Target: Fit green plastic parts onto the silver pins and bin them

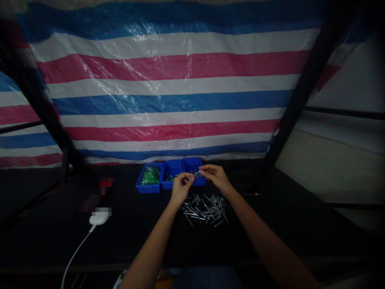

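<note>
Both hands meet in front of the blue bins, fingertips pinched close together. My left hand [181, 188] pinches one end of a thin silver screw [196, 174], and my right hand [215, 175] is closed at its other end. The screw's exact head and thread are too small to make out. Below the hands, a loose pile of long silver screws [204, 210] lies spread on the black table. Behind my fingers, the right blue bin [192, 162] contains small metal pieces, partly hidden by the hands.
The middle blue bin [173, 165] has a few green plastic pieces. In the left blue bin [148, 189] lies a clear bag of green pieces. A white corded device [99, 218] sits left on the black table [135, 224]. Striped sheeting [180, 104] hangs behind, between dark posts.
</note>
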Demonstrator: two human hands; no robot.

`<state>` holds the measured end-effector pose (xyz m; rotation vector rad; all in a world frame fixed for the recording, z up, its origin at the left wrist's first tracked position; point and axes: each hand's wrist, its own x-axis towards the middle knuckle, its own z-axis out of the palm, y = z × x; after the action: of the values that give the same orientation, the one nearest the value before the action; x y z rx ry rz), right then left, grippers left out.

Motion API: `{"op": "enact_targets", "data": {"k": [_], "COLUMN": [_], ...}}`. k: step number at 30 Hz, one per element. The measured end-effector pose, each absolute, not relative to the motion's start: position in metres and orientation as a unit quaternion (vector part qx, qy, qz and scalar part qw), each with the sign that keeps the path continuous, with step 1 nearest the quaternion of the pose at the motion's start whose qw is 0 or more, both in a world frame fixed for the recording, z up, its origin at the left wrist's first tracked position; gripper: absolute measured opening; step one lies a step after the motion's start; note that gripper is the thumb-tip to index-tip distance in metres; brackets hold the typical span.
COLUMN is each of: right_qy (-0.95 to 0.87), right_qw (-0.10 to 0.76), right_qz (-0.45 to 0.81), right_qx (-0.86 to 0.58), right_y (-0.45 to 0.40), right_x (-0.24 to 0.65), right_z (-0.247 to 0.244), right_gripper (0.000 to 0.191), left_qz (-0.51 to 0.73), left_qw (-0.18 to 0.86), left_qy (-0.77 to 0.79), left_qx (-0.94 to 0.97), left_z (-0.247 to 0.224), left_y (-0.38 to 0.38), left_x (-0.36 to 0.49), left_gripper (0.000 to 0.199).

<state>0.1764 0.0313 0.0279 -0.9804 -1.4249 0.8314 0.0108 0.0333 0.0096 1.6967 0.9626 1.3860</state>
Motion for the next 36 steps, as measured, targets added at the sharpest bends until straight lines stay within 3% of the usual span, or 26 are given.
{"op": "enact_targets", "data": {"k": [7,12,20,30,36], "right_qy": [-0.613,-0.619,-0.665,-0.709,-0.709], "right_qw": [0.591,0.594,0.52,0.435,0.427], "right_qz": [0.316,0.219,0.054,-0.005,-0.009], "right_qx": [-0.418,-0.465,-0.534,-0.555,-0.561], "right_y": [0.037,0.043,0.053,0.06,0.059], "right_x": [0.173,0.184,0.191,0.182,0.183], "right_z": [0.022,0.017,0.01,0.008,0.007], "right_gripper": [0.027,0.026,0.02,0.017,0.016], "left_qz": [0.525,0.545,0.549,0.547,0.551], "left_qw": [0.294,0.286,0.282,0.288,0.289], "left_qy": [0.384,0.399,0.399,0.4,0.397], "left_qx": [0.701,0.679,0.678,0.676,0.675], "left_z": [0.009,0.008,0.007,0.009,0.011], "left_y": [0.03,0.031,0.031,0.03,0.028], "left_x": [0.01,0.009,0.01,0.009,0.01], "left_gripper": [0.017,0.019,0.018,0.018,0.016]}}
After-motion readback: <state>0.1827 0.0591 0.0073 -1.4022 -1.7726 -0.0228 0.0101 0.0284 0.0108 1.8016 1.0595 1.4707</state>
